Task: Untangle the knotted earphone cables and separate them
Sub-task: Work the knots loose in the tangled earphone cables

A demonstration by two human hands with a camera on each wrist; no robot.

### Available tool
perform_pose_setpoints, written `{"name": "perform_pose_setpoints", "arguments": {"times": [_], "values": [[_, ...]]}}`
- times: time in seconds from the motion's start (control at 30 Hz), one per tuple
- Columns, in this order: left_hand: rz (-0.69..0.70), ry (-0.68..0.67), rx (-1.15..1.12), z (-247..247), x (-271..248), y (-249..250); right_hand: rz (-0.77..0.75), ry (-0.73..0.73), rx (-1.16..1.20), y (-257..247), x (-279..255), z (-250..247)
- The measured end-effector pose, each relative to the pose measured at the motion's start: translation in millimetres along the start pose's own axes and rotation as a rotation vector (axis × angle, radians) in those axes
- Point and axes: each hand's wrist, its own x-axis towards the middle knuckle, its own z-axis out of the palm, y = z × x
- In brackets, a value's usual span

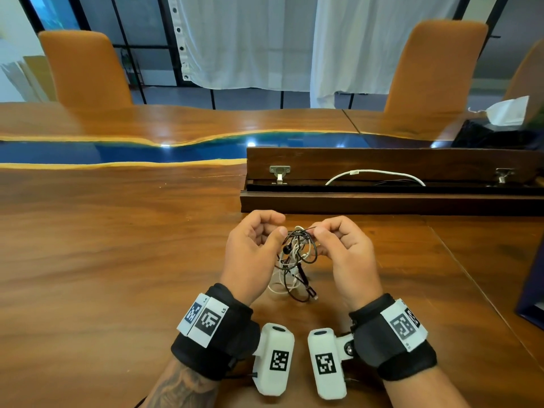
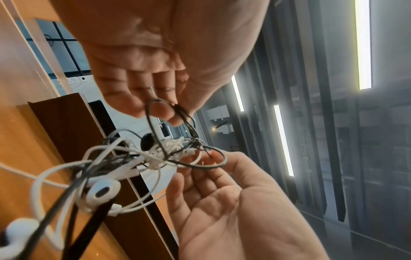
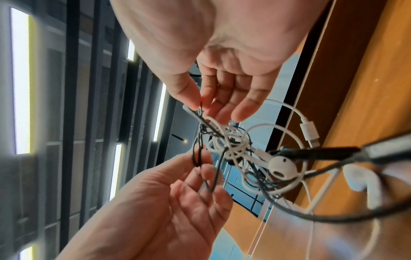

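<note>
Tangle [image 1: 295,257] of black & white earphone cables hangs above counter [image 1: 117,245], between both hands. Left hand [image 1: 253,248] and right hand [image 1: 344,248] each pinch a black loop at tangle top. Light, limp, thin; snags easily. Grip loops nr knot, not earbuds.

Both forearms bare. Left forearm [image 1: 179,387] tattooed. Black wrist straps [image 1: 217,334] carry white blocks with black square-code markers; white camera housings [image 1: 275,360] mounted beneath each wrist.
</note>
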Motion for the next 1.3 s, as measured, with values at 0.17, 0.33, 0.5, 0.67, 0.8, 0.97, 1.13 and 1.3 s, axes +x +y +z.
{"name": "perform_pose_setpoints", "arguments": {"times": [0.17, 0.33, 0.5, 0.67, 0.8, 0.97, 1.13, 1.3], "values": [[0.032, 0.118, 0.02, -2, 3, -2, -0.005, 0.046, -0.059, 2, 3, -4], [0.036, 0.042, -0.055, 1, 0, 2, 0.071, -0.134, -0.108, 2, 3, -6], [0.008, -0.039, 0.013, -1, -1, 2, 0.051, -0.131, -0.192, 4, 2, -6], [-0.113, -0.251, 0.119, 2, -4, 1, 0.048, 0.023, -0.049, 4, 7, -6], [-0.176, -0.22, 0.018, 4, -5, 4, 0.027, -0.032, -0.009, 0, 3, -4], [-0.096, -0.16, 0.115, 5, -6, 2, 0.033, -0.119, 0.021, -4, 1, -4], [-0.001, -0.018, 0.211, 2, -2, 0, 0.066, -0.172, 0.108, -10, -1, -3], [0.104, 0.019, 0.242, 0, -3, 2, 0.059, -0.141, 0.115, -11, 0, -4]]}}
